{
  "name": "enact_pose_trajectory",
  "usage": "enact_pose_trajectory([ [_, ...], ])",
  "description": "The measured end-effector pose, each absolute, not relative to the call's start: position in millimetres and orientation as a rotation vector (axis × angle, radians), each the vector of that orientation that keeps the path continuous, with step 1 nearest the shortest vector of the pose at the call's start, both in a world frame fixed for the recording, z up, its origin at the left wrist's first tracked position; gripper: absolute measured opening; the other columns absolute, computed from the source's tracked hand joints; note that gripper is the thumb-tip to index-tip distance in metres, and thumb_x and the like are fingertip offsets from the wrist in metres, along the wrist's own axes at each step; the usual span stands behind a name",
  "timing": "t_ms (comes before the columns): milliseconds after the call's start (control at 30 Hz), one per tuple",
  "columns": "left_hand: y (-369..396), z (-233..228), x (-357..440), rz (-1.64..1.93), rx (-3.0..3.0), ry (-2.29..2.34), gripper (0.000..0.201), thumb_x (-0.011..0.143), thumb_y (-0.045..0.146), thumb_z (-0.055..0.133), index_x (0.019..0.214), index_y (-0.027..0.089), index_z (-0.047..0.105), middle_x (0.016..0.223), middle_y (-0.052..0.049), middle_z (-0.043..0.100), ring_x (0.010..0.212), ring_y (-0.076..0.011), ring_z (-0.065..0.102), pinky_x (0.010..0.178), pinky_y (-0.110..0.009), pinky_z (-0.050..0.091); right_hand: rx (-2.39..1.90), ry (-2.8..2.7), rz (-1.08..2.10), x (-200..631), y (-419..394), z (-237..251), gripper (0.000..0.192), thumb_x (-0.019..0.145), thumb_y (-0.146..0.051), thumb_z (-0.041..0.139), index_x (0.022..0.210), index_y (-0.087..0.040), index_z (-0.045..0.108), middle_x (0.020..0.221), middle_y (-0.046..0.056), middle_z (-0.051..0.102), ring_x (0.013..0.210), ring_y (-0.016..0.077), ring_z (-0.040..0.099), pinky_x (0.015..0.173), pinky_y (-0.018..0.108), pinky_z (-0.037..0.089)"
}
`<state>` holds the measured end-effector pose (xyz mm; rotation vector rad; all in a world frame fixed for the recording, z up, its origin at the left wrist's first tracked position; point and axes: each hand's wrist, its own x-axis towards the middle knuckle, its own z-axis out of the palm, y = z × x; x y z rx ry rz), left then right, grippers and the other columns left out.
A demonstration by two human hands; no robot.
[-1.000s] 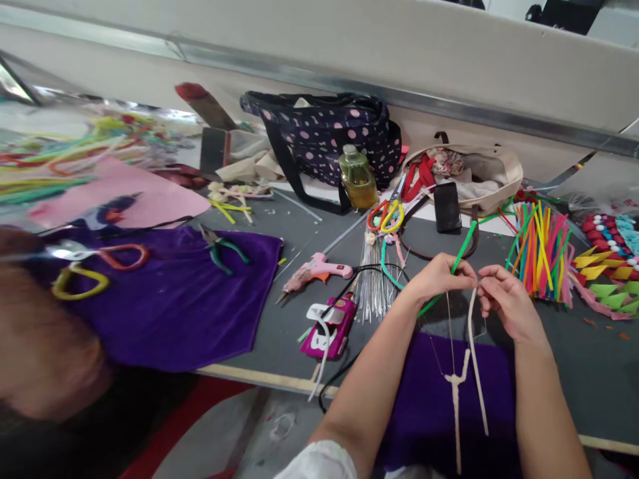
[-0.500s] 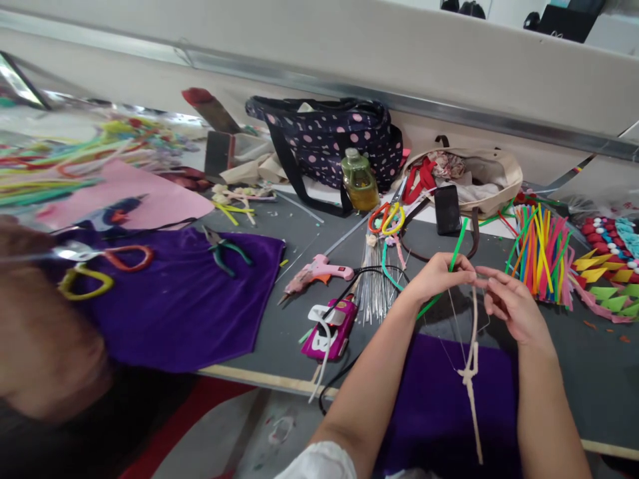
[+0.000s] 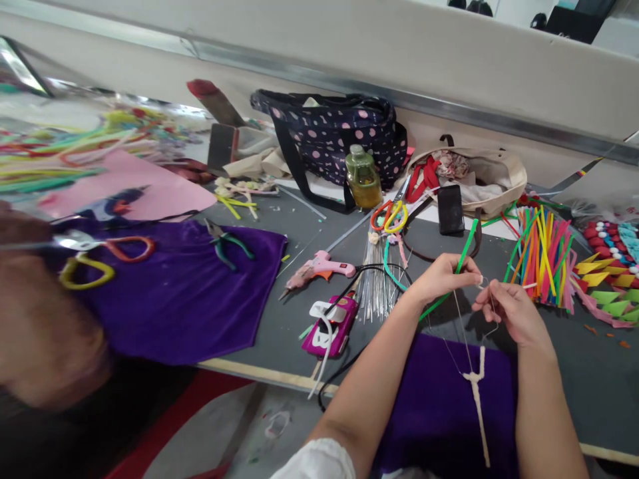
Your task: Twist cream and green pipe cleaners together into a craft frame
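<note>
Between left fingers (image 3: 469,278), pinched thin silver wire (image 3: 462,326); between right fingers (image 3: 502,296), gripped a slim cream strip (image 3: 530,285), with purple cloth (image 3: 444,412) below.

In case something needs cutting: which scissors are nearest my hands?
The scissors just by the bottle; the other pair is far left, beside a co-worker's arm.

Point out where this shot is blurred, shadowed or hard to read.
Head view: the co-worker's arm is smeared, and the colored stems at far left are soft; the black phone looks clearer. Same head view: the purple cloth between the forearms darkens toward the bottom edge, and the thin wires below the left hand are faint.
</note>
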<state>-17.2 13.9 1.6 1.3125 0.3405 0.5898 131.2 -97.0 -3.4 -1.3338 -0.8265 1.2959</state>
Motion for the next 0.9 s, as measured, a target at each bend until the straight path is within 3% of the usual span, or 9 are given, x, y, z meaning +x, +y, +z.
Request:
enact_pose_trajectory([
  [167, 12.4, 4.5, -17.4, 0.558, 1.228, 0.289, 0.033, 0.069, 0.039, 0.075, 0.076, 0.009, 0.062, 0.067, -0.003, 0.060, 0.064, -0.0102, 0.054, 0.064, -0.024, 0.039, -1.202, -0.647, 1.289, 124.8, -89.9, -5.6, 0.030, 0.074, -0.044, 0.073, 0.084, -0.017, 0.070, 0.071, 0.003, 0.065, 0.047, 0.0054, 0.043, 0.035, 0.015, 0.025],
  [333, 11.4, 7.3, -18.0, 0.500, 1.255, 0.283, 0.031, 0.068, 0.037, 0.075, 0.076, 0.009, 0.065, 0.068, -0.002, 0.061, 0.064, -0.0089, 0.051, 0.063, -0.022, 0.036, -1.191, -0.554, 1.120, 121.6, -86.4, -5.8, 0.026, 0.062, -0.034, 0.082, 0.077, -0.018, 0.068, 0.062, -0.002, 0.055, 0.051, 0.0070, 0.045, 0.036, 0.015, 0.027],
  [567, 10.1, 5.7, -16.3, 0.422, 1.398, 0.304, 0.022, 0.067, 0.030, 0.072, 0.072, 0.009, 0.067, 0.061, 0.000, 0.058, 0.059, -0.0085, 0.046, 0.059, -0.023, 0.033, -1.369, -0.735, 0.641, 116.6, -91.6, -4.8, 0.021, 0.070, -0.037, 0.076, 0.076, -0.019, 0.067, 0.064, 0.000, 0.060, 0.052, 0.0096, 0.050, 0.042, 0.020, 0.035],
  [700, 9.6, 4.4, -13.8, 0.430, 1.383, 0.346, 0.013, 0.065, 0.023, 0.068, 0.067, 0.011, 0.066, 0.058, 0.002, 0.056, 0.057, -0.0077, 0.044, 0.059, -0.022, 0.033, -1.511, -1.028, 0.245, 112.1, -97.7, -1.5, 0.016, 0.081, -0.035, 0.067, 0.073, -0.021, 0.067, 0.072, 0.003, 0.065, 0.064, 0.0158, 0.058, 0.059, 0.029, 0.048],
  [900, 11.9, 3.1, -13.6, 0.498, 1.318, 0.433, 0.006, 0.062, 0.017, 0.064, 0.063, 0.011, 0.065, 0.056, 0.002, 0.056, 0.056, -0.0073, 0.043, 0.056, -0.022, 0.030, -1.416, -1.494, -0.150, 114.8, -103.9, -5.0, 0.010, 0.083, -0.019, 0.063, 0.084, -0.027, 0.069, 0.081, 0.004, 0.071, 0.077, 0.0212, 0.066, 0.074, 0.037, 0.053],
])
